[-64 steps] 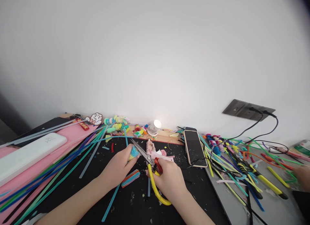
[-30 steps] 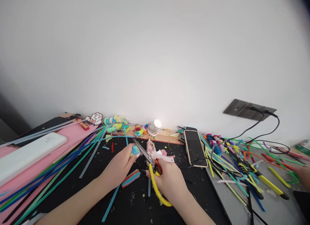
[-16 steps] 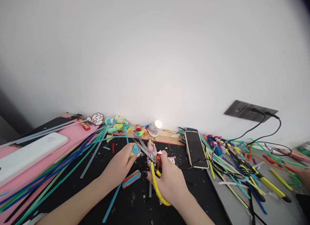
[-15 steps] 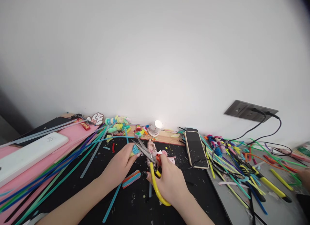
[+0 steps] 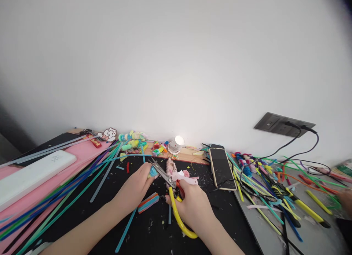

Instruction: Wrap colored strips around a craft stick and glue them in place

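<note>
My left hand (image 5: 138,183) is closed around a small fuzzy blue-and-yellow piece (image 5: 153,172), of which only the upper part shows between thumb and fingers. In my right hand (image 5: 194,205) are yellow-handled scissors (image 5: 176,214), their blades pointing up and left against that piece. The blades look almost together. Below my left hand lies a striped bundle of short pipe cleaners (image 5: 149,202) in orange, blue and red. A pale pink smeared object (image 5: 171,166) lies behind the scissors, close to a pink strip (image 5: 191,180).
A white cup (image 5: 176,145) stands by the wall, with a phone (image 5: 221,169) to its right. Long pipe cleaners (image 5: 74,185) spread at left beside a white power strip-like case (image 5: 38,174). Yellow-black pliers (image 5: 308,207) lie at right, near another person's hand (image 5: 345,198).
The scissor blades have come closer together at the fuzzy piece, and the yellow handle has shifted slightly right. My left hand has barely moved.
</note>
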`<state>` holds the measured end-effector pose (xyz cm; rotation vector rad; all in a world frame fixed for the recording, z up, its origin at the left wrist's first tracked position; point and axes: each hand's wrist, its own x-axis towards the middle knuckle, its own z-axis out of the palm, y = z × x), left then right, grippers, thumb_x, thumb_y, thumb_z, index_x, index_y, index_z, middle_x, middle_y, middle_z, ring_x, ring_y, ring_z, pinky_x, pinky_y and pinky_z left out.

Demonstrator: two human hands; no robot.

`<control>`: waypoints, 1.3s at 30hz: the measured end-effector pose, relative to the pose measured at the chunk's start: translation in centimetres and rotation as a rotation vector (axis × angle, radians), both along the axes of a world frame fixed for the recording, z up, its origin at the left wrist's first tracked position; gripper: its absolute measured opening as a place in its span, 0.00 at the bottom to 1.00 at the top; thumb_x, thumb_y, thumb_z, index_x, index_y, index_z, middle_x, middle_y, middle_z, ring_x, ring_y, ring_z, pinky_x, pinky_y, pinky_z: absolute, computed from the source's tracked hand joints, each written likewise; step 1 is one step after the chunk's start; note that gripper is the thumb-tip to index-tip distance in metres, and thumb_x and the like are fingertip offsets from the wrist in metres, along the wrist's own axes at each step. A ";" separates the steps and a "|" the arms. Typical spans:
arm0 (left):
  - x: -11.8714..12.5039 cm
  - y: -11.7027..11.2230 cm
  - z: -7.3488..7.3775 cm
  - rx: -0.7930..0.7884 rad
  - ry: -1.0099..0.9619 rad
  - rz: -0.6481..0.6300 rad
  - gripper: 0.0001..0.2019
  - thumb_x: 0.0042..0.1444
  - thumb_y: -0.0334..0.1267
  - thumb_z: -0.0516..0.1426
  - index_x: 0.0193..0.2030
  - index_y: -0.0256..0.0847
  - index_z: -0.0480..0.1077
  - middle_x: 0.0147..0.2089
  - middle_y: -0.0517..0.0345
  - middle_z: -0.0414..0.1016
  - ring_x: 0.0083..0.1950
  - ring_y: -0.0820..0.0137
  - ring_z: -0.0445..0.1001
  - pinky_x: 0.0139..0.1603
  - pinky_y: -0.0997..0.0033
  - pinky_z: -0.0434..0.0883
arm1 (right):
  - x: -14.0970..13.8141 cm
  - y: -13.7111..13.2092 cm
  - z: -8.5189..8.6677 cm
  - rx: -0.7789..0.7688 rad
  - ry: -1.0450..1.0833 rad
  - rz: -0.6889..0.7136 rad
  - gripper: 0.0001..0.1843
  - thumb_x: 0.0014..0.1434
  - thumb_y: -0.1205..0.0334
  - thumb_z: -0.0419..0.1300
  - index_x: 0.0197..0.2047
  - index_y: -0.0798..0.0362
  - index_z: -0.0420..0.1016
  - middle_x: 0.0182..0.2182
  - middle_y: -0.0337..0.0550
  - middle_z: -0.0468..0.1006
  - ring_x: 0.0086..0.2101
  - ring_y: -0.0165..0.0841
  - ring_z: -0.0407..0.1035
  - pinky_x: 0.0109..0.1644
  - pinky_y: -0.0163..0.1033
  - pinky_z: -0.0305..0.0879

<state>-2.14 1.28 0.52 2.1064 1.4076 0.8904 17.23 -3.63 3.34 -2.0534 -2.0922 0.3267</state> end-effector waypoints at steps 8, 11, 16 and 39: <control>-0.1 -0.1 -0.3 -0.038 -0.019 -0.035 0.11 0.64 0.41 0.45 0.43 0.43 0.65 0.41 0.51 0.74 0.42 0.58 0.75 0.42 0.61 0.72 | -0.2 0.2 -0.4 0.026 0.049 -0.022 0.14 0.54 0.51 0.65 0.26 0.51 0.71 0.23 0.38 0.72 0.25 0.34 0.68 0.27 0.34 0.48; -0.1 -0.1 -0.2 -0.057 -0.036 -0.050 0.11 0.66 0.41 0.44 0.46 0.43 0.64 0.42 0.52 0.73 0.44 0.59 0.74 0.44 0.62 0.71 | -0.2 0.3 -0.7 0.049 0.087 -0.015 0.14 0.54 0.53 0.64 0.24 0.51 0.68 0.21 0.37 0.70 0.24 0.33 0.67 0.27 0.34 0.48; 0.0 -0.3 0.6 -0.084 -0.027 -0.034 0.12 0.66 0.43 0.44 0.45 0.43 0.64 0.39 0.54 0.73 0.40 0.60 0.74 0.38 0.66 0.70 | -0.1 0.1 -0.5 0.092 0.131 -0.013 0.11 0.54 0.55 0.63 0.29 0.51 0.66 0.23 0.37 0.72 0.26 0.34 0.69 0.28 0.34 0.48; 0.0 -0.3 0.1 -0.099 -0.063 -0.044 0.10 0.66 0.43 0.44 0.43 0.43 0.63 0.38 0.55 0.73 0.40 0.61 0.73 0.40 0.64 0.71 | -0.4 0.2 -1.1 0.067 0.006 -0.028 0.14 0.53 0.51 0.66 0.27 0.52 0.72 0.24 0.42 0.76 0.26 0.38 0.72 0.27 0.36 0.46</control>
